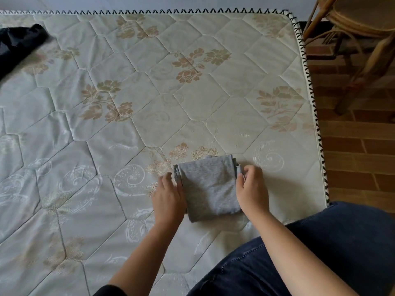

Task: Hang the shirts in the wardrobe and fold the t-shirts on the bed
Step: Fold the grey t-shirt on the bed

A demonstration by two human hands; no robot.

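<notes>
A grey t-shirt [209, 186], folded into a small rectangle, lies on the quilted mattress [132, 107] near its front right corner. My left hand [170, 197] lies along the shirt's left edge with the fingers tucked against the fabric. My right hand [252, 189] is at the right edge, its fingers curled round the folded layers near the upper right corner. Both hands touch the shirt. A black garment [17, 43] lies crumpled at the far left edge of the bed.
The mattress has a black zigzag-stitched border [307, 82] along its far and right sides. A rattan chair [359, 39] stands on the brick-patterned floor [354, 146] to the right. My knee in dark trousers [320, 253] rests on the bed's front right.
</notes>
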